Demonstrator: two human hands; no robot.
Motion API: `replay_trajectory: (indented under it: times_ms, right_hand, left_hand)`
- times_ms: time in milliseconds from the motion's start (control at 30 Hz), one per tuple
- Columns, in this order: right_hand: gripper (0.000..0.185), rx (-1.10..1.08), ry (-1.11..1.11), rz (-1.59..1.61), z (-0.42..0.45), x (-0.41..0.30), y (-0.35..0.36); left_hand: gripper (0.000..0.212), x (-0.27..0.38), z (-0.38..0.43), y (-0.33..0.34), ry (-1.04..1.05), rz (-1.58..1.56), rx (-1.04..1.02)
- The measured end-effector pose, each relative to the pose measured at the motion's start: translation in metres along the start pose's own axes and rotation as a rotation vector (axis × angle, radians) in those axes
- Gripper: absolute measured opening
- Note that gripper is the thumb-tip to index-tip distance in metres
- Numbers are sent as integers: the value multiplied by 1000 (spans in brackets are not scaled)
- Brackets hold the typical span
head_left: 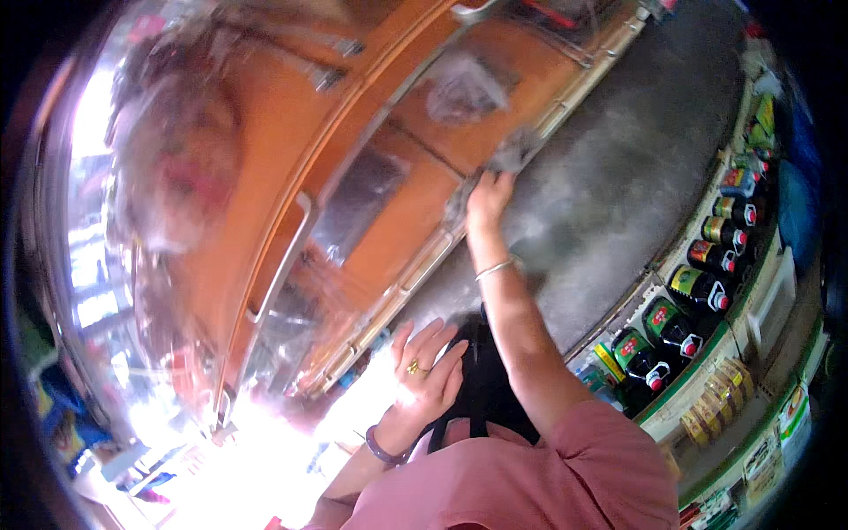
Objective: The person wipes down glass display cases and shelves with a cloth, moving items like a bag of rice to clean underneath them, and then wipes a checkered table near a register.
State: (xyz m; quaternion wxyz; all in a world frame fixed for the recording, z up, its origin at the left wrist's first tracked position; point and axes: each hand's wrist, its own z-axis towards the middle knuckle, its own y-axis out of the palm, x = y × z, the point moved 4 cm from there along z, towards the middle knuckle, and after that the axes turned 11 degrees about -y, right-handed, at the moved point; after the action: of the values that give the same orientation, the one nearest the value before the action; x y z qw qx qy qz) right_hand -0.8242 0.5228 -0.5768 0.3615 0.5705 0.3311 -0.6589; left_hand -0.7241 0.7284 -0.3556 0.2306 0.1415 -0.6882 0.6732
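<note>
My right hand [489, 195] reaches out to the metal edge rail [424, 265] of an orange-lined case or counter. Its fingers close on what looks like a grey cloth [513, 154], pressed along the rail; blur hides its exact shape. My left hand [427, 368], with a ring and a bracelet, is raised nearer my body, its fingers apart and nothing in them. Clear bags lie on the orange surface [391, 262], among them one with dark contents [358, 199] and one with pale contents [467, 89].
Metal handles [285, 258] stand along the orange case. Grey floor [596, 165] lies to its right. Beyond it, shelves with a green edge [689, 361] hold several dark bottles with red caps [672, 328] and packaged goods [719, 401]. Glare covers the lower left.
</note>
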Motion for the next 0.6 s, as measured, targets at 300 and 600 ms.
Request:
replay_trajectory:
  times_ms: [300, 600]
  right_hand:
    - [20, -318, -855, -194, -181, -160, 101]
    - [33, -1088, -1237, -134, -396, -154, 105]
  left_hand:
    - [29, -78, -154, -46, 52, -11, 92]
    - [26, -139, -298, -96, -23, 46, 135]
